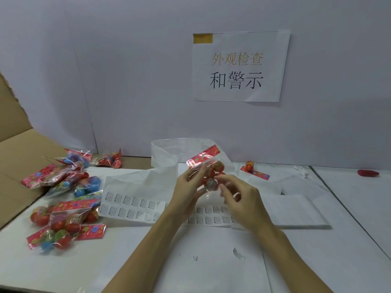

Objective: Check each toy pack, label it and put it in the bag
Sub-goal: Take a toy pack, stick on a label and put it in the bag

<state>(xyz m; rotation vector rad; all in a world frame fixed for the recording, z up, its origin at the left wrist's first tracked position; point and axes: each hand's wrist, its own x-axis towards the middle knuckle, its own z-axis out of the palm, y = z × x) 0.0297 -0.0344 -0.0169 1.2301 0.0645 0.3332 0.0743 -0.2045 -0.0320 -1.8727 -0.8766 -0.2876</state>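
A clear toy pack [208, 166] with a red flowered header and red balls inside is held up above the table's middle. My left hand [190, 191] grips its left side, fingers curled round the plastic. My right hand [239, 193] pinches the pack's lower front with fingertips, where a small white label shows. Below the hands lie sheets of warning labels [129, 206]. A white plastic bag [167, 153] stands open just behind the pack.
Several more toy packs [63, 208] with red and blue balls are piled at the left, some on a brown cardboard flap [19, 149]. One pack [252, 169] lies at the back right, a red object [368, 172] further right. A paper sign hangs on the wall.
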